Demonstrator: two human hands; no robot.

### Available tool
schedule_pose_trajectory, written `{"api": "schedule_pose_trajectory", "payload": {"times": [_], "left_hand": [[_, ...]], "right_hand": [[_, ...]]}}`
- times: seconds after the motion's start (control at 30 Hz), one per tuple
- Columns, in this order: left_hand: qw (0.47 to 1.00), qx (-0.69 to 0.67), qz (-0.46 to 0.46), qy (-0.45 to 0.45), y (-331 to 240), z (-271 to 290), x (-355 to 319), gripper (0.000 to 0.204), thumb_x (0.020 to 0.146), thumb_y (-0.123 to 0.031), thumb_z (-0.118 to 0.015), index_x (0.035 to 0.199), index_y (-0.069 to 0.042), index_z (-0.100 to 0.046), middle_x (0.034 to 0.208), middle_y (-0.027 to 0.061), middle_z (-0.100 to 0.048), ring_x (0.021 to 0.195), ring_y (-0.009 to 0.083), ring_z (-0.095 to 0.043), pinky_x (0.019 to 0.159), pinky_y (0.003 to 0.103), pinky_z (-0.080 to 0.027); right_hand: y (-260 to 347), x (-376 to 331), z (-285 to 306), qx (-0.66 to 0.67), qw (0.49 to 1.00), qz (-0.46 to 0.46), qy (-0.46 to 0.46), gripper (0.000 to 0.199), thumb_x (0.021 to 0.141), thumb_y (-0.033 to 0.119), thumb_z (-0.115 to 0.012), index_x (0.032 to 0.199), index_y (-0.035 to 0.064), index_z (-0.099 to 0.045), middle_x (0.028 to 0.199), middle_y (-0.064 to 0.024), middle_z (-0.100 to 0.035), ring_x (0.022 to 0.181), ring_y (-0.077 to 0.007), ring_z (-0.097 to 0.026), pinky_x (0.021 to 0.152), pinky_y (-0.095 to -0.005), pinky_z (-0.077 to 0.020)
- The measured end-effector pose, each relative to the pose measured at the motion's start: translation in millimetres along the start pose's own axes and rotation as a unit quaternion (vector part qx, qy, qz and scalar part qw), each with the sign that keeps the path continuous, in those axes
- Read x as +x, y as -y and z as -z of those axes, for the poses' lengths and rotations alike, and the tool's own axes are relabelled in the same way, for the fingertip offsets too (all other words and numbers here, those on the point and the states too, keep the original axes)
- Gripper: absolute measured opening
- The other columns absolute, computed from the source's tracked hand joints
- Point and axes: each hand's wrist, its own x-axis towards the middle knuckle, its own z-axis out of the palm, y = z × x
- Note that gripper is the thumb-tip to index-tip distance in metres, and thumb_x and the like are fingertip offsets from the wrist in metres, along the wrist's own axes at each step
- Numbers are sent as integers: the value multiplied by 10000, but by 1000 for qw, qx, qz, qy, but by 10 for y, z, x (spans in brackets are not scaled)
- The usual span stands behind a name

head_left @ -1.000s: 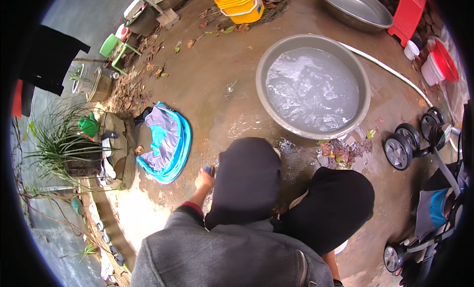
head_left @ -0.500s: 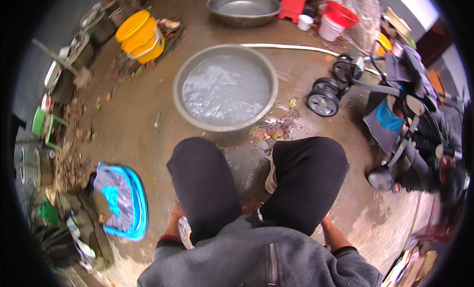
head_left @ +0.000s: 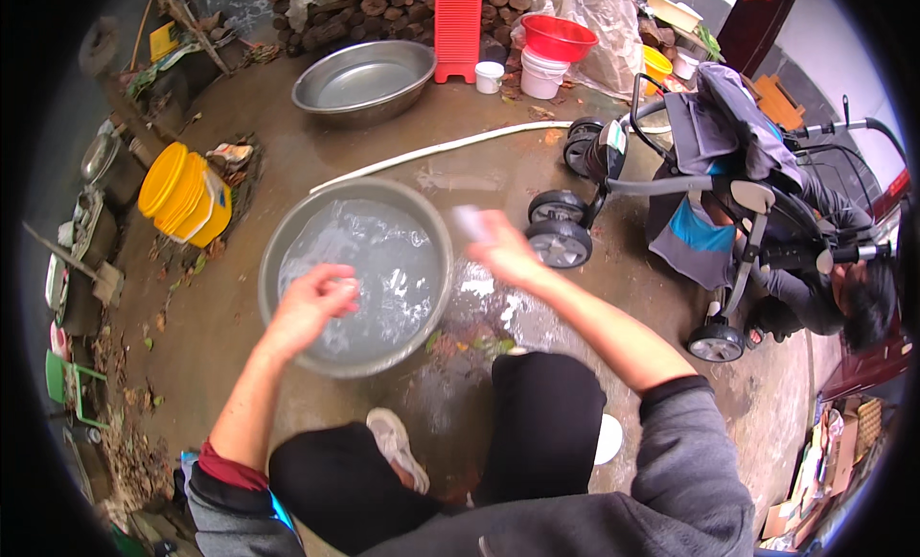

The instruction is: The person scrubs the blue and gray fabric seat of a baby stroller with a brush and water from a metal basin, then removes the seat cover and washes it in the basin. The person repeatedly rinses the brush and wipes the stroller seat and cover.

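Note:
A wide grey basin (head_left: 436,303) of cloudy, rippling water stands on the wet ground before me. My left hand (head_left: 314,298) hangs over its near left part, fingers loosely bent and apart, with nothing visible in them. Past the basin's right rim, in the air, my right hand (head_left: 503,248) is closed on a small white object (head_left: 470,221); motion blurs it too much to tell its kind. Beside my right knee lies a round white thing (head_left: 608,440), partly hidden by my leg.
A stroller (head_left: 714,188) stands at the right, with a person (head_left: 839,279) low behind it. A white hose (head_left: 431,150) runs behind the basin. Farther back are a metal tub (head_left: 374,104), a red stool (head_left: 457,30) and red and white buckets (head_left: 543,73). Yellow buckets (head_left: 187,197) stand left.
Both hands have risen from beside my legs and reached forward, the left over the basin, the right to its right with the white object. My view has shifted and my knees are lower in it.

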Motion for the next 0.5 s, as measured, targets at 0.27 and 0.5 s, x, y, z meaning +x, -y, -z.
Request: {"api": "schedule_pose_trajectory", "payload": {"times": [0.27,0.5], "left_hand": [[819,-547,99,-144,93,-642,1697,475,982,-454,-580,1224,-48,-530,1235,143,-617,1180,300,-602,1027,484,-474],[681,-642,267,-228,434,-478,2013,178,968,-262,-529,958,-85,-517,971,125,-626,965,315,-622,926,469,-514]], "right_hand": [[548,1242,-1131,-152,976,139,70,366,854,122,-583,1171,-58,-542,1167,-280,-598,1022,-430,-643,852,-517,-543],[495,1194,-606,-226,924,302,61,334,833,102,-595,1139,-32,-581,1128,-225,-615,990,-335,-657,805,-475,-547]]}}
